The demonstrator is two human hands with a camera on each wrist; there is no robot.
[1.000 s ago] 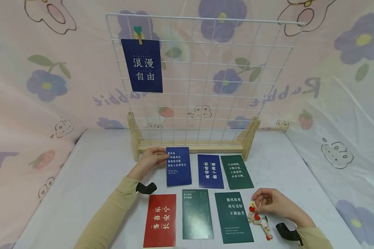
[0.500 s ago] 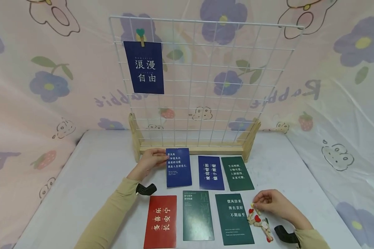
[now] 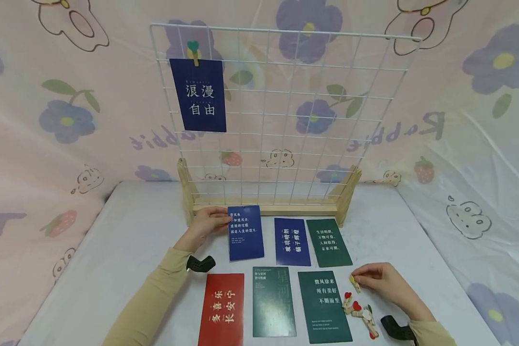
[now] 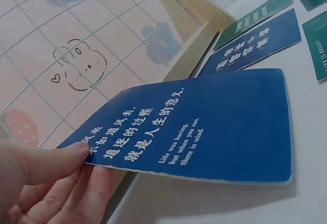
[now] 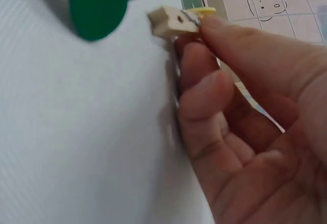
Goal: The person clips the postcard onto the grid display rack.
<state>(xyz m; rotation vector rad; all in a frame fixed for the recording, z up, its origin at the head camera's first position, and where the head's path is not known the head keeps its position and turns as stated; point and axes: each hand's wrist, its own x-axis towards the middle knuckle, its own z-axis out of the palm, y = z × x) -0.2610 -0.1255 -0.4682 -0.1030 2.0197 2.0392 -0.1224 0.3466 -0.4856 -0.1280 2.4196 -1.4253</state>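
Observation:
My left hand [image 3: 205, 226] pinches the left edge of a blue card [image 3: 245, 234] with white writing, thumb on top and fingers beneath. In the left wrist view that card [image 4: 214, 127] is lifted and tilted above the table. Between thumb and fingertips, my right hand [image 3: 382, 283] holds a small wooden clothespin [image 3: 355, 283] with a yellow top. The right wrist view shows the same clothespin [image 5: 173, 22] with its wooden tip pointing left. Below this hand lie several clothespins [image 3: 360, 312] with red, white and green tops.
A white wire grid [image 3: 281, 110] on a wooden stand [image 3: 300, 210] rises at the back. A dark blue card [image 3: 199, 96] hangs there from a green-heart clothespin [image 3: 193, 52]. On the table lie a red card [image 3: 221, 307], a blue-purple card [image 3: 292, 241] and green cards [image 3: 328, 242].
My right hand has lifted the yellow-topped clothespin from the pile and drawn slightly away. The left hand and its blue card have shifted slightly left.

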